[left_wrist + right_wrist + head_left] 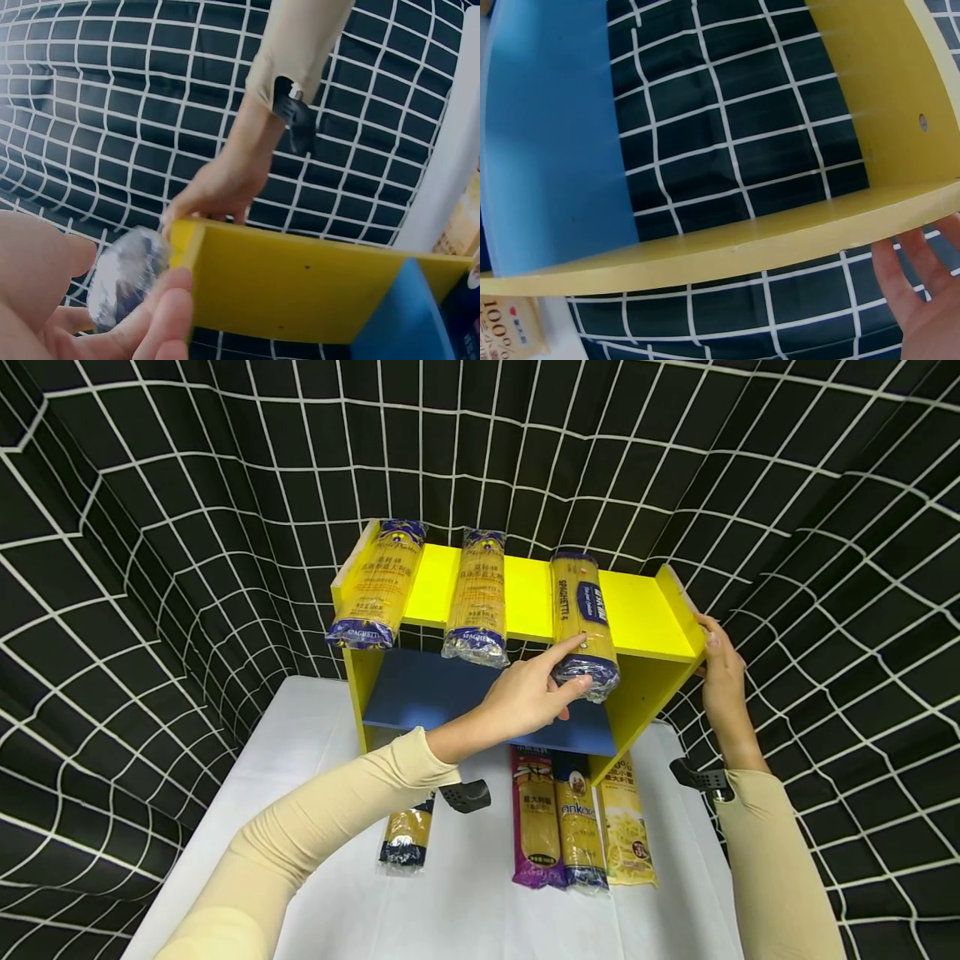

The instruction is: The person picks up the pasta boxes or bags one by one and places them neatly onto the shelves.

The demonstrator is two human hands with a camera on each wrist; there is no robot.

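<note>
**Spaghetti packet on the top board of the yellow shelf**

Spaghetti packet (583, 622) lies on the top board of the yellow shelf (645, 610), the rightmost of three packets there, with its near end hanging over the front edge. It looks light but long; the dry pasta inside is stiff and probably breaks if bent, and the plastic wrap seems slippery. A hold around the body, not only at the end, would be safer.

The left hand (525, 693) reaches up to this overhanging end, and the thumb and fingers pinch it. The right hand (722, 672) rests against the right side wall of the shelf, with fingers mostly straight and pressing there. More packets lie on the white table (450, 893) below the shelf.
</note>
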